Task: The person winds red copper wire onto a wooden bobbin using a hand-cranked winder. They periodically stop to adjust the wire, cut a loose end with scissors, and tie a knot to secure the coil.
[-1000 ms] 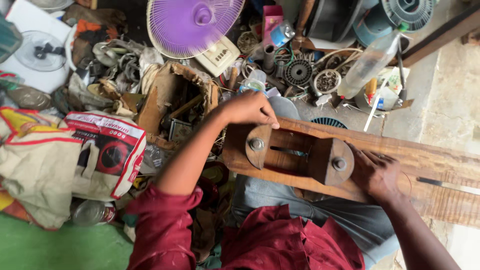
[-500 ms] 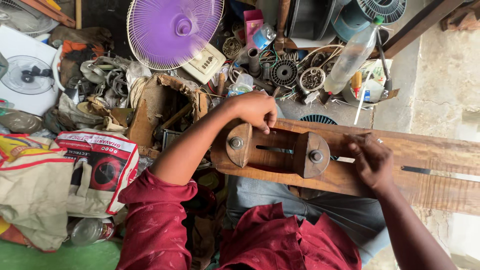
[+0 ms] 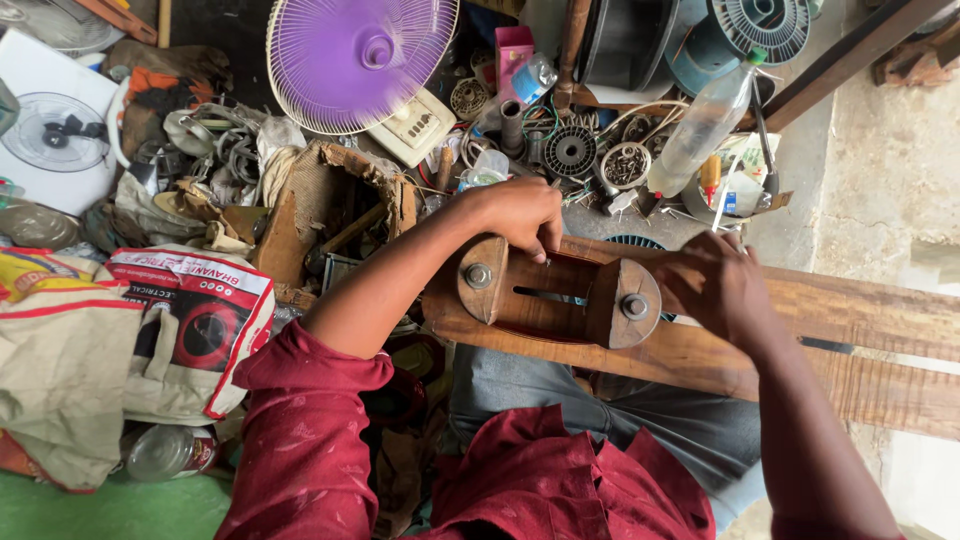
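Across the person's lap lies a wooden jig [image 3: 550, 300] on a plank [image 3: 860, 350]; left hand [image 3: 520, 215] fingers curl onto its far edge, right hand [image 3: 715, 285] bunched beside the end disc [image 3: 625, 303]. A slip could pinch fingertips.

Worn matt wooden jig [image 3: 560, 300], rusty metal bolts [image 3: 633, 306], rough plank [image 3: 860, 340], glossy purple plastic fan [image 3: 362, 55]

Single head view, looking steeply down, close over lap and wooden plank [image 3: 850, 330]

Slotted wooden jig [image 3: 560, 300] across plank [image 3: 850, 340]
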